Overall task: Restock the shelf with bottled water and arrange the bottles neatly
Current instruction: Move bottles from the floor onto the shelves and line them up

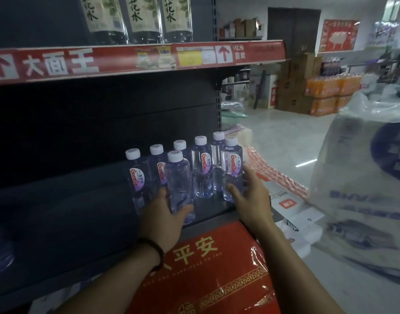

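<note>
A pale, glossy floor (285,143) fills the room from the centre out to 3 o'clock. At 1 o'clock it ends at a white wall with a dark door (294,30) and a red poster (339,35). Brown cartons (292,87) are stacked against that wall at 2 o'clock, with wrapped packs of orange drinks (330,87) just beside them.

The dark shelf (70,211) takes the whole left half of the view, from 7 to 11 o'clock. Its deck is bare to the left of the water. Above it a red strip (126,62) with white characters runs along the edge of the upper board. Three tall bottles (144,17) with pale labels stand on that board at 12 o'clock.

A large plastic-wrapped pack (364,177), blurred, stands at 4 o'clock. A red box (206,268) with gold characters lies below the shelf edge at 6 o'clock, under both forearms.

Seven small water bottles (203,166) with white caps stand upright in a tight cluster at the shelf's right end, near the centre of the view. Most are set back, and two stand nearer the edge.

The left hand (165,214) grips the front bottle (178,184) low down, with its fingers and thumb clamped round the base at the deck's front. A dark bracelet (158,250) is on that wrist. The right hand (251,196) holds the end bottle (233,168) at the shelf's right corner. Its thumb lies across the lower front, and its fingers are spread round the far side.
</note>
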Demonstrator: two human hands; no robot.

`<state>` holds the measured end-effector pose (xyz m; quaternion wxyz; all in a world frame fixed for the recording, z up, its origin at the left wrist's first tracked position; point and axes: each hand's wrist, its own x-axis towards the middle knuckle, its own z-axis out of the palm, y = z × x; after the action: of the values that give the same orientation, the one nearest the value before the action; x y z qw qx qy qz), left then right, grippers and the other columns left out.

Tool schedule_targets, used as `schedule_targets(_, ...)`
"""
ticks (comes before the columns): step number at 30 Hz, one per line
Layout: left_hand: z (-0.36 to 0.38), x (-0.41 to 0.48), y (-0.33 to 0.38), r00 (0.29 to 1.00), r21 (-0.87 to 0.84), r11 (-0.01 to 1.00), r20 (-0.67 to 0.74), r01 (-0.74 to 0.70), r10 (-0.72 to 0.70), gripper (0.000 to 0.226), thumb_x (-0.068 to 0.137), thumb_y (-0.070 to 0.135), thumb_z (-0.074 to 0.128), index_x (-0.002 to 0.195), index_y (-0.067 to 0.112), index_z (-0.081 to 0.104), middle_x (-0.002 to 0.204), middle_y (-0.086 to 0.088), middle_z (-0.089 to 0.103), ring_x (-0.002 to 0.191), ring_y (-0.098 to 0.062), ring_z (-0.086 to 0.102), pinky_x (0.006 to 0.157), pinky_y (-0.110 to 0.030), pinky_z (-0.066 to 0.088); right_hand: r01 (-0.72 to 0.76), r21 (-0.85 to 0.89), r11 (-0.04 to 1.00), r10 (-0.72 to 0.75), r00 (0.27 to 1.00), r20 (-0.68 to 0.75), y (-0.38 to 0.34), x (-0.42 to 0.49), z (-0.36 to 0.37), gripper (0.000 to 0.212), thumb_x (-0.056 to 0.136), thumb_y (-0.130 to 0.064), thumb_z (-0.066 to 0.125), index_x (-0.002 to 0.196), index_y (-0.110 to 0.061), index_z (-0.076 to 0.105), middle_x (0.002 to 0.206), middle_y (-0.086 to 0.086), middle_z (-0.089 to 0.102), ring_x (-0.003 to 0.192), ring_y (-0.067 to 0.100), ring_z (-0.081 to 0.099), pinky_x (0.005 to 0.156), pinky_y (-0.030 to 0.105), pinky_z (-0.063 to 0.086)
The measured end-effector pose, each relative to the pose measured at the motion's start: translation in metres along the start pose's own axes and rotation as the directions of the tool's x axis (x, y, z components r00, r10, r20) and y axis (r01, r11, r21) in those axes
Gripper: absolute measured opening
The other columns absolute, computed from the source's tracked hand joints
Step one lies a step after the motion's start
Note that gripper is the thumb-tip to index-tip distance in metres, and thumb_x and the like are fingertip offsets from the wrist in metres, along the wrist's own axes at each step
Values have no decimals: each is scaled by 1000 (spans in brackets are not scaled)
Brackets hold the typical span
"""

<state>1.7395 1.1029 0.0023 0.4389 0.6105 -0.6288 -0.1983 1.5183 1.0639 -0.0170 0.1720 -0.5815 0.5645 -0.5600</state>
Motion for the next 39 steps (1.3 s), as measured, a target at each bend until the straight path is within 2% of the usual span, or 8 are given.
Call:
schedule_targets(8, 23, 5, 11, 999, 71, 997, -29, 34, -32, 54, 80, 49, 86, 119, 26, 57, 114, 4, 71, 103, -20, 69, 92, -42, 60, -31, -49, 998, 35, 997, 68, 4, 0, -10, 69, 85, -12, 86, 144, -32, 57, 133, -8, 71, 122, 14, 67, 98, 31, 54)
schedule_targets(12, 32, 7, 25, 996, 117, 990, 15, 81, -83, 71, 79, 55, 84, 131, 18, 52, 129, -4, 62, 116, -27, 64, 92, -36, 54, -72, -60, 996, 78, 991, 109, 0, 0, -14, 65, 88, -18, 83, 146, -30, 56, 134, -4, 71, 123, 18, 67, 101, 37, 56)
schedule_targets(17, 44, 10, 35, 974, 142, 968, 67, 205, -216, 57, 93, 23, 70, 142, 13, 42, 128, -8, 63, 106, -27, 64, 81, -33, 52, -113, -142, 983, 135, 979, 155, -12, 4, -16, 60, 90, -30, 80, 141, -19, 51, 119, -7, 60, 103, 15, 57, 74, 20, 43)
schedule_targets(22, 49, 14, 40, 980, 184, 969, 81, 164, -181, 41, 101, 27, 66, 131, 8, 47, 121, -8, 65, 89, -19, 62, 55, -17, 41, -209, -229, 951, 227, 973, 53, -17, 3, -9, 58, 94, -38, 74, 134, -8, 44, 128, 18, 54, 110, 35, 59, 82, 38, 47)
schedule_targets(27, 61, 21, 44, 977, 172, 969, 85, 179, -196, 71, 88, 57, 76, 134, 10, 49, 129, -9, 61, 111, -29, 63, 83, -36, 53, -276, -216, 937, 305, 945, 116, -17, -5, -10, 49, 95, -32, 68, 122, -5, 39, 121, 24, 60, 103, 41, 64, 78, 45, 54)
schedule_targets(30, 64, 24, 46, 977, 136, 972, 68, 190, -201, 72, 82, 62, 79, 129, 14, 53, 119, -1, 61, 100, -25, 64, 81, -37, 56, -233, -226, 946, 253, 965, 63, -15, -9, -11, 49, 98, -28, 67, 134, -5, 42, 131, 24, 56, 111, 39, 61, 80, 38, 45)
schedule_targets(33, 67, 25, 46, 975, 60, 976, 56, 211, -214, 73, 74, 58, 86, 126, 17, 56, 112, 0, 63, 90, -25, 71, 78, -43, 64, -164, -226, 960, 178, 983, 45, -10, -7, -16, 66, 100, -31, 69, 155, -13, 38, 147, 17, 53, 132, 35, 55, 98, 41, 46)
schedule_targets(39, 72, 24, 40, 981, 33, 981, 30, 193, -194, 71, 80, 45, 88, 137, 18, 54, 113, -12, 70, 95, -30, 74, 82, -46, 65, -125, -271, 954, 170, 974, 150, -3, 3, -14, 60, 93, -46, 71, 144, -34, 42, 139, 1, 65, 128, 29, 59, 104, 57, 51)
